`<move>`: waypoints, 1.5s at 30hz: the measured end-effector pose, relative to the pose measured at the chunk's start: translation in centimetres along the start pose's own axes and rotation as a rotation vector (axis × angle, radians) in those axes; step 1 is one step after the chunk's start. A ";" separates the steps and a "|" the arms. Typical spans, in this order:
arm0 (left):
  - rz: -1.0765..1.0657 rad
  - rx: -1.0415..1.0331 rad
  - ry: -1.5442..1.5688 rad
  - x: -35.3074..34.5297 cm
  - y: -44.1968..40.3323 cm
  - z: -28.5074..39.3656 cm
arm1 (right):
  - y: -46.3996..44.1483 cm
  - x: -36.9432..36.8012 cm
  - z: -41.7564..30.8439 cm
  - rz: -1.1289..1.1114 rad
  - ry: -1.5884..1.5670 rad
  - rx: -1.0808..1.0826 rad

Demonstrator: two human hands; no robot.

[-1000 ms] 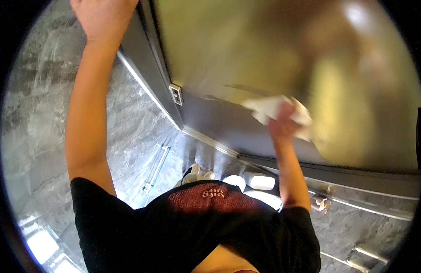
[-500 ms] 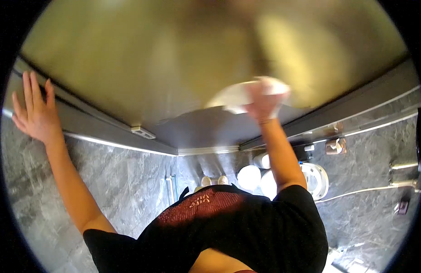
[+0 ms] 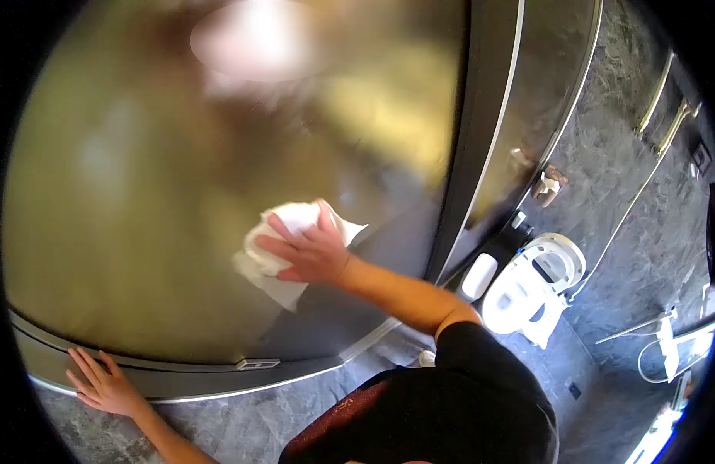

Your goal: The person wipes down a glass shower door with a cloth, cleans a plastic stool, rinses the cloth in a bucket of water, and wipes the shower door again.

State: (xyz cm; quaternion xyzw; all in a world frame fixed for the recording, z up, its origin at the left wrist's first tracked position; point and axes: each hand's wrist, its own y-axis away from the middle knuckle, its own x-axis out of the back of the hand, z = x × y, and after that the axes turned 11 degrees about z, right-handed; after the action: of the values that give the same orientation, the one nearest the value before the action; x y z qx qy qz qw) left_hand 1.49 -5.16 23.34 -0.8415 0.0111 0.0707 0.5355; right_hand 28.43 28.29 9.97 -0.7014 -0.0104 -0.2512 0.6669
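My right hand (image 3: 315,251) presses a white cloth (image 3: 284,290) against a large glossy door panel (image 3: 164,185), its fingers spread over the folds. A crumpled edge of the cloth hangs below the fingers. At the lower left, my left hand (image 3: 102,387) lies on the dark door frame (image 3: 187,383), fingers stretched out and nothing in them. A small latch plate (image 3: 258,363) is set in the frame between the two hands.
To the right are a toilet (image 3: 516,301) with its lid raised, a white bin (image 3: 478,277) and a tissue box (image 3: 548,187) on the wall. A hose (image 3: 624,216) runs along the grey marbled wall (image 3: 605,139).
The view has turned toward the right, bringing more of the toilet into sight. My right hand has moved the cloth leftward over the panel. My left hand remains on the frame.
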 end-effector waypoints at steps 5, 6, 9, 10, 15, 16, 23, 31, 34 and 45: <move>0.031 0.029 0.035 0.5 -0.2 0.4 | -7.9 6.4 8.1 -0.114 0.225 -0.257; 0.015 0.027 0.047 1.0 -0.4 0.4 | -7.7 7.0 11.0 0.185 0.248 -0.290; 0.058 0.041 0.093 0.9 -0.2 0.3 | -2.9 5.4 18.2 0.874 0.091 -0.453; 0.041 0.043 0.102 1.0 -0.3 0.3 | 1.7 3.2 20.7 0.782 0.088 -0.567; 0.107 0.058 0.184 1.1 -0.5 0.3 | 3.1 1.1 12.8 -0.435 1.438 -0.815; 0.119 0.057 0.197 1.0 -0.4 0.2 | 3.0 1.7 10.7 -0.888 1.845 -0.761; 0.054 0.052 0.133 2.0 -0.6 0.6 | 2.6 12.0 4.8 -1.372 2.896 1.964; -0.134 0.027 0.094 3.2 -1.1 1.0 | 1.0 14.9 2.2 -0.574 2.788 2.067; 0.022 0.062 0.701 4.9 1.6 4.2 | 1.5 14.8 2.1 -0.567 2.798 2.012; -2.252 1.407 3.087 29.7 6.4 19.4 | 3.3 13.9 0.7 1.184 3.064 2.514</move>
State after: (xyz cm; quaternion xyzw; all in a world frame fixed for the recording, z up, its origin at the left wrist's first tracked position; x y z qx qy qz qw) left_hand 28.19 11.30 5.59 -0.4896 0.0362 0.8699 -0.0471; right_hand 41.95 24.13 11.95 -0.8518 -0.4814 0.1634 -0.1262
